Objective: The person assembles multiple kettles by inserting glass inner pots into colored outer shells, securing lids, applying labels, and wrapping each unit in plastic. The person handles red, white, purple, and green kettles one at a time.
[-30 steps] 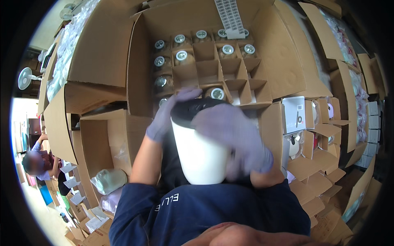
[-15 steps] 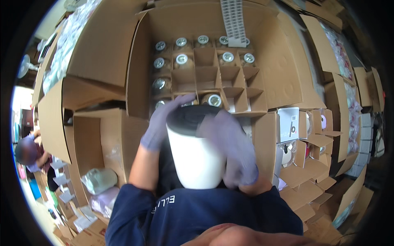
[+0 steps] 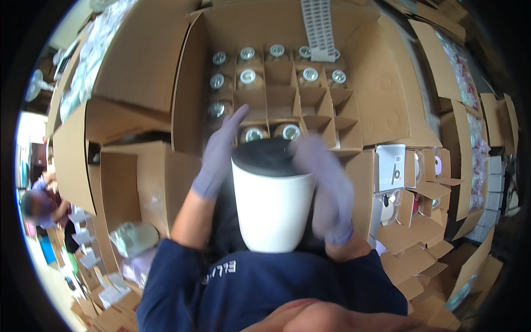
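Note:
A white tapered canister (image 3: 272, 216) with a black round lid (image 3: 268, 156) stands upright against my front. Just left of the lid is my gloved left hand (image 3: 220, 152), its fingers stretched forward and apart from the lid. My gloved right hand (image 3: 326, 180) is at the lid's right edge; motion blurs its fingers, so their grip and any contact are unclear. Beyond the canister lies a large open carton (image 3: 381, 105) with cardboard dividers. Several jars with silver-rimmed tops, such as one jar (image 3: 248, 77), stand in its cells, while other cells hold none.
A label sheet (image 3: 319, 33) hangs over the carton's far wall. To the left, an open box (image 3: 124, 182) holds plastic-wrapped items (image 3: 135, 240). At right are a white printed box (image 3: 390, 169) and divided boxes with wrapped goods. Another person (image 3: 47, 202) is at far left.
My left hand has come away from the lid's left edge, fingers straightening forward. My right hand has moved right, off the lid's top to its edge. The canister has shifted slightly right.

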`<state>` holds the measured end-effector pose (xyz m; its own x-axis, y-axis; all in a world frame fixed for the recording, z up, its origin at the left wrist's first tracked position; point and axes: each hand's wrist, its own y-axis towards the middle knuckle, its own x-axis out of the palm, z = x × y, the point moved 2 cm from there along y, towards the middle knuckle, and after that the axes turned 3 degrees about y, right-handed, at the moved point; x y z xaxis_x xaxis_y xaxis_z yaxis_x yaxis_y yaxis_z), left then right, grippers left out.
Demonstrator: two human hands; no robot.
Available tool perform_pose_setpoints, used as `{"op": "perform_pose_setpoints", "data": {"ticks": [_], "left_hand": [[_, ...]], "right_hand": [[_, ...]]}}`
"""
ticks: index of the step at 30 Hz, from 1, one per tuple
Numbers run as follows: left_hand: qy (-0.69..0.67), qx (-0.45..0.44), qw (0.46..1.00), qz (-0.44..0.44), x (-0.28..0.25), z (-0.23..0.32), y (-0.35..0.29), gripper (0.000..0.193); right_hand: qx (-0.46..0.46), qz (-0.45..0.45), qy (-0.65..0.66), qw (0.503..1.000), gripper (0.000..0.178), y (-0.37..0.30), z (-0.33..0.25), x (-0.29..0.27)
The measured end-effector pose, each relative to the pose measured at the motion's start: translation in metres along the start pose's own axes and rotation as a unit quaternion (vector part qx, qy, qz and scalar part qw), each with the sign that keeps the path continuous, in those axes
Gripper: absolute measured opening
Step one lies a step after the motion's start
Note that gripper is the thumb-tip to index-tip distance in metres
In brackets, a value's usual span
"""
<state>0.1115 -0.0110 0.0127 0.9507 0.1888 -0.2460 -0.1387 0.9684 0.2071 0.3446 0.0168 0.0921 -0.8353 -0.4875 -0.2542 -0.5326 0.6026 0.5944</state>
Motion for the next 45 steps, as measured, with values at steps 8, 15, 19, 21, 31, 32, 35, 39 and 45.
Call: {"op": "perform_pose_setpoints", "data": {"ticks": [8,15,19,21,31,32,35,39,45], "left_hand": [[-0.053,-0.064,0.996,-0.04,0.001,0.051,0.008,0.058],[-0.139,-0.069,0.986,-0.063,0.004,0.042,0.015,0.051],[-0.072,-0.077,0.953,-0.284,0.002,0.037,0.025,0.052],[-0.154,-0.117,0.948,-0.251,0.002,0.014,0.027,0.06],[-0.112,-0.104,0.953,-0.261,0.002,0.005,0.023,0.061],[-0.092,-0.074,0.96,-0.256,0.008,0.002,0.033,0.064],[-0.102,0.004,0.988,-0.116,-0.01,0.06,0.026,0.056],[-0.01,0.019,0.964,-0.265,0.005,0.054,0.017,0.055],[-0.171,0.061,0.962,-0.204,0.037,0.075,-0.028,0.085]], "right_hand": [[0.091,-0.035,0.004,0.995,0.061,-0.006,0.018,-0.003],[0.025,-0.057,-0.076,0.995,0.067,0.01,0.017,-0.012],[-0.019,-0.136,-0.09,0.987,0.086,0.02,-0.024,-0.007],[0.032,-0.152,-0.059,0.986,0.091,0.027,-0.027,-0.005],[0.007,-0.197,-0.042,0.979,0.084,0.04,-0.048,0.0],[0.041,-0.16,-0.036,0.986,0.082,0.034,-0.026,-0.004],[0.084,-0.072,-0.026,0.994,0.073,0.013,0.039,-0.03],[0.091,-0.154,-0.019,0.984,0.072,0.002,0.023,-0.022],[0.183,-0.201,-0.086,0.958,0.058,0.003,-0.018,-0.069]]}}
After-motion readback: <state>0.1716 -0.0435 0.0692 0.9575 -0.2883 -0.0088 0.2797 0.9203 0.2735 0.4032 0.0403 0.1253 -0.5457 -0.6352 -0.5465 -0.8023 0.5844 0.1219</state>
